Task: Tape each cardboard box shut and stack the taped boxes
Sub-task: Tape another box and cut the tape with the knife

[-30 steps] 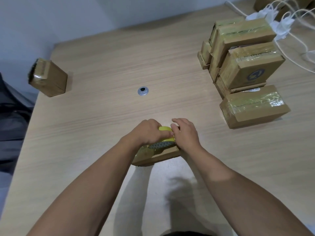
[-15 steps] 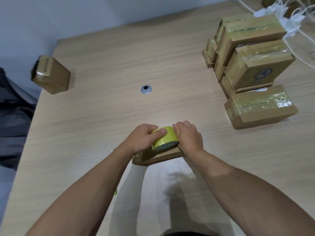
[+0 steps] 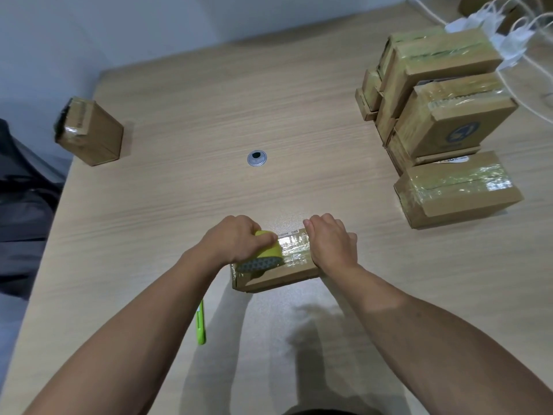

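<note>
Now the left hand (image 3: 232, 239) curls round the yellow tape roll (image 3: 264, 256), riding on top of the cardboard box (image 3: 287, 274) that lies flat on the tabletop (image 3: 185, 211) just in front of the person, a glossy strip (image 3: 294, 248) stretched from roll to the box's right end. The right hand (image 3: 332, 244) grips that end, fingers curled over it, apparently anchoring the tape and stopping the box sliding. Taped boxes (image 3: 449, 124) sit stacked far right, likely this one's destination.

Single view, head-worn, wide-angle. The table (image 3: 299, 121) is looked down on steeply from its near edge, faced toward the far wall (image 3: 149, 25). Nearest, at centre, are framed left hand (image 3: 232, 239), tape roll (image 3: 266, 256), cardboard box (image 3: 281, 274), right hand (image 3: 330, 242).
</note>
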The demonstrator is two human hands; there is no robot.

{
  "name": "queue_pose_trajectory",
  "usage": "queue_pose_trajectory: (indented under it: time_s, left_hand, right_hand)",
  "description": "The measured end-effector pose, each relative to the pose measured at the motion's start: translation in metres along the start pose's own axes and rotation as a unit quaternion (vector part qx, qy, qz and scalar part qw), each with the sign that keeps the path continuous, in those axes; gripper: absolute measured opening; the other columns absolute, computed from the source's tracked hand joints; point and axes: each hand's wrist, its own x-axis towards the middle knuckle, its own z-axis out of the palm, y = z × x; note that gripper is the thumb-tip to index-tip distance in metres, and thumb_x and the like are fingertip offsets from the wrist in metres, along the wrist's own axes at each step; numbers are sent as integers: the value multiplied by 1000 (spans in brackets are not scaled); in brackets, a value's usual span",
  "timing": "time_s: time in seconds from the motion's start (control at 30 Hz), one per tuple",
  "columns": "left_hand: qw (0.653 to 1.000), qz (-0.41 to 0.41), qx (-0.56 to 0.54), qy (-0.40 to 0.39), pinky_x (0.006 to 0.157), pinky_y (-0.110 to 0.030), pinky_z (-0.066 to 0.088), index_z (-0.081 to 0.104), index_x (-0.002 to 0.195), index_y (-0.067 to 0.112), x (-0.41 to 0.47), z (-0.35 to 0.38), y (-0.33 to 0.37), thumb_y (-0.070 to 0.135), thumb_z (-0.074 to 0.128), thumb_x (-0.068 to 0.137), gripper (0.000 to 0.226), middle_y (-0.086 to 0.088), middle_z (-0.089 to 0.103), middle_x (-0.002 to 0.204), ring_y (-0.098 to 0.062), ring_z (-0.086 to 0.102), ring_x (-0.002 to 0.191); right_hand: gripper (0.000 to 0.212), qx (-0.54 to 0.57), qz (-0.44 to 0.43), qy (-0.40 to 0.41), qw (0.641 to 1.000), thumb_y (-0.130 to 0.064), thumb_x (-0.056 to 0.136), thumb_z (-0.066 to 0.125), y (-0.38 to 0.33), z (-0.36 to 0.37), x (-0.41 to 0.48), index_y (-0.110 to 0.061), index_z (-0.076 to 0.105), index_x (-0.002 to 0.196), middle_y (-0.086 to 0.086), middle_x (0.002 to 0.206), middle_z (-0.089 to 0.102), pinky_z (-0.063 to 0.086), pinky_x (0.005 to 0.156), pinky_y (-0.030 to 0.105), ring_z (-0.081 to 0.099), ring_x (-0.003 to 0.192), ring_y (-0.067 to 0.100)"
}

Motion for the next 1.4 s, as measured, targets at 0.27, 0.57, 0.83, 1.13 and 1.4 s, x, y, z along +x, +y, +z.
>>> queue_pose_trajectory:
  time_s: [0.27, 0.57, 0.83, 1.13, 1.4]
  left_hand:
    - [1000, -11, 9, 15, 70, -35, 49, 68, 73, 11, 2, 6, 13, 53, 59, 91, 47, -8, 61, 69, -27, 62, 79]
    - [997, 0, -76, -11, 63, -33, 39, 65, 78, 2, 0, 5, 13, 59, 56, 92, 59, -6, 60, 70, -20, 55, 68]
    - [953, 3, -301, -36, 72, -33, 35, 61, 70, 2, -22, 7, -24, 56, 60, 79, 54, -2, 50, 66, -15, 47, 66]
    - [995, -30, -98, -4, 60, -30, 37, 60, 60, 12, -24, -9, -53, 54, 62, 92, 52, 2, 52, 56, -15, 50, 58]
    - [996, -66, 48, -22, 70, -34, 50, 71, 72, 16, -16, -15, -52, 61, 59, 90, 50, -8, 67, 70, -20, 62, 73]
  right_hand:
    - [34, -28, -34, 30, 999, -33, 109, 29, -31, 4, 1, -28, 57, 128, -5, 145, 47, -5, 121, 54, 6, 155, 22]
    - [32, -19, -94, 8, 995, -27, 105, 28, -37, 13, -7, -20, 59, 104, -1, 102, 67, 11, 120, 35, 54, 111, 22]
    - [36, -68, -96, 23, 993, -29, 109, 23, -36, 22, -6, -19, 58, 109, -1, 105, 64, 9, 118, 36, 54, 110, 25]
    - [41, -62, -98, 50, 992, -33, 109, 28, -35, 28, -4, -14, 64, 103, 2, 97, 67, 11, 118, 39, 56, 104, 27]
    - [41, -76, -96, 39, 992, -34, 110, 26, -36, 24, -6, -15, 63, 108, 1, 102, 67, 7, 119, 38, 56, 109, 26]
